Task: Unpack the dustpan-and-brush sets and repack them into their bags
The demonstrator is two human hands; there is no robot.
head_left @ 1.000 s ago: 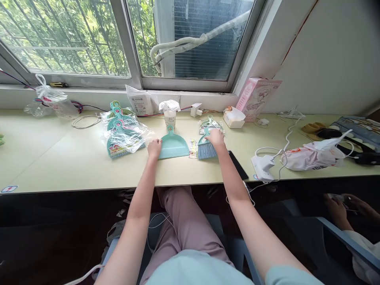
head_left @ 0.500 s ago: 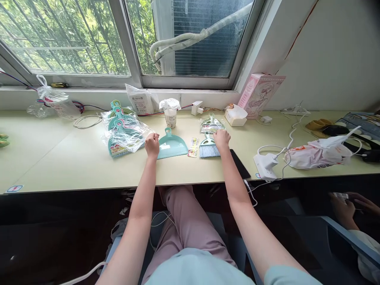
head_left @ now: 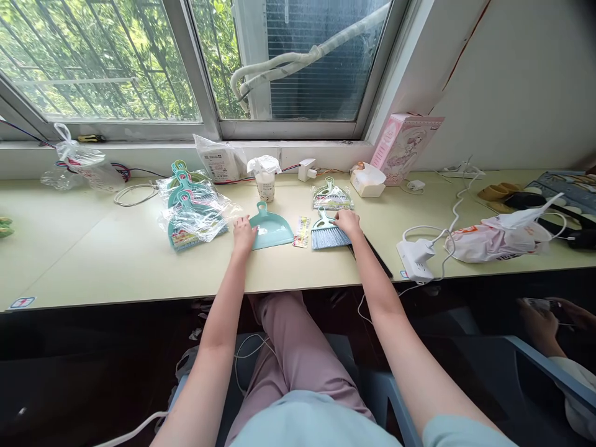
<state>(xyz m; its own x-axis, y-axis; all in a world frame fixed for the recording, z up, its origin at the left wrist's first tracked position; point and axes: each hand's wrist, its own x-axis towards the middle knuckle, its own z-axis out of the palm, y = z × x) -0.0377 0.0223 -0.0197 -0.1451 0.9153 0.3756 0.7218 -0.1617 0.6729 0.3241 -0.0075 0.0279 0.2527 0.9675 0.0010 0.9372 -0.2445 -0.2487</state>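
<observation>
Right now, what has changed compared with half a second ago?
The left hand has opened from a fist; its fingers are now at the left edge of the dustpan. The right hand has uncurled, fingers over the right side of the brush. The dustpan, brush and card stayed in place.

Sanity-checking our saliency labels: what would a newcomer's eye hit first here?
Probably the teal dustpan and blue-bristled brush at mid-table, the left hand at the dustpan's left edge and the right hand at the brush's right side. Next, perhaps, the plastic-wrapped pile of dustpans to their left, and the pink box at the back, beyond and right of the brush.
</observation>
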